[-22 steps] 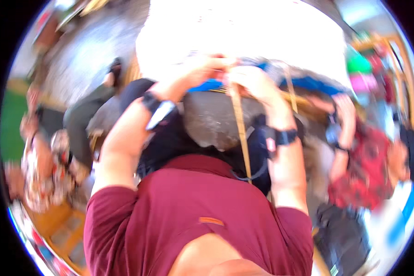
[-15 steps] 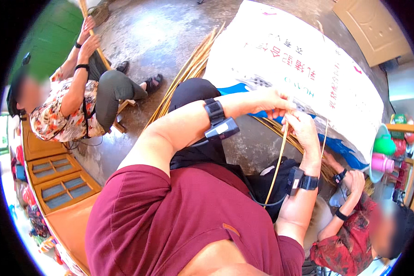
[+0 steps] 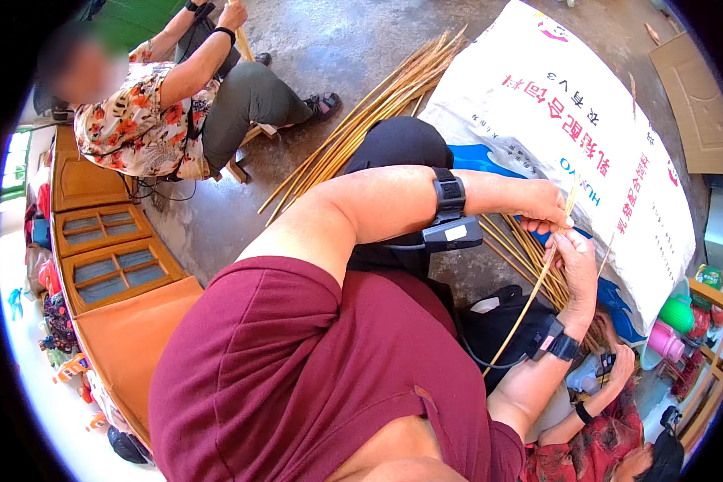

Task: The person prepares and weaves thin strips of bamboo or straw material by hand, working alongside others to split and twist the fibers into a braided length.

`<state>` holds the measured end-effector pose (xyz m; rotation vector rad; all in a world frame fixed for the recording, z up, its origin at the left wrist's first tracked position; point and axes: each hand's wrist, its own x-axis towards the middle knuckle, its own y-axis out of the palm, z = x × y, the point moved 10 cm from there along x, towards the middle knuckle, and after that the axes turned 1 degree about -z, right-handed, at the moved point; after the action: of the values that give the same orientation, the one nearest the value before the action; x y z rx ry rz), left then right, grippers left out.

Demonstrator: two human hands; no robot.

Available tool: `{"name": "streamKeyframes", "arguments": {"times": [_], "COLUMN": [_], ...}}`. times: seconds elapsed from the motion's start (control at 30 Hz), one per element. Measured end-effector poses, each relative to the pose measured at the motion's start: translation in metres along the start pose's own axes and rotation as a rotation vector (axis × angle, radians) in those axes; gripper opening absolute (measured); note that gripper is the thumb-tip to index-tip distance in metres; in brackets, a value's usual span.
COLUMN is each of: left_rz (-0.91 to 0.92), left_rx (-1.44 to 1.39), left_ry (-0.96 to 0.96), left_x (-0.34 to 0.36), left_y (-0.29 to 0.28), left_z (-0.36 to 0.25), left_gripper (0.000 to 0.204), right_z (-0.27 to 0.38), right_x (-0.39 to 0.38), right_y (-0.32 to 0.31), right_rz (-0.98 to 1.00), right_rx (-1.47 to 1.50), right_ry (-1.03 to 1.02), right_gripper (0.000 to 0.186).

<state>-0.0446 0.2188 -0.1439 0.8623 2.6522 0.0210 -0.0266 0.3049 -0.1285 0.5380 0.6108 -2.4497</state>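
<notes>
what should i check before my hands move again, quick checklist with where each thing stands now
1. Left hand pinching: ok, thumb and fingertips close together at the upper part of the stalk.
2. Right hand gripping: ok, fingers closed on the stalk just below the left hand.
3. Stalk clear of the cable: cannot tell, they cross in this view but contact is unclear.
4. Bundle of stalks out of the hands' grip: ok, it lies on the floor.
5. Co-worker's hand apart from yours: ok, a visible gap.
6. Exact fingertip contact: cannot tell, too small.
</notes>
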Motion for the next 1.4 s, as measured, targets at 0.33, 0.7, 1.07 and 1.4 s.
{"name": "streamKeyframes", "arguments": {"times": [0.33, 0.7, 1.07, 1.4], "left_rz": [-0.048, -0.339, -0.018, -0.111], "left_rx": [-0.098, 0.117, -0.175, -0.273], "left_ry": [0.102, 0.485, 0.531, 0.464], "left_x": [-0.006, 0.021, -0.01, -0.01], "left_y": [0.021, -0.011, 0.015, 0.008], "left_z": [-0.005, -0.131, -0.107, -0.1], "left_gripper": [0.03, 0.023, 0.03, 0.02], "right_z": [0.005, 0.084, 0.066, 0.06], "right_x": [-0.022, -0.004, -0.035, -0.057], "right_y": [-0.002, -0.058, -0.053, -0.039], "right_rz": [-0.057, -0.334, -0.345, -0.371], "right_rx": [0.17, 0.369, 0.426, 0.214], "right_ry": [-0.058, -0.291, -0.415, -0.42], "right_gripper": [0.023, 0.033, 0.025, 0.022]}}
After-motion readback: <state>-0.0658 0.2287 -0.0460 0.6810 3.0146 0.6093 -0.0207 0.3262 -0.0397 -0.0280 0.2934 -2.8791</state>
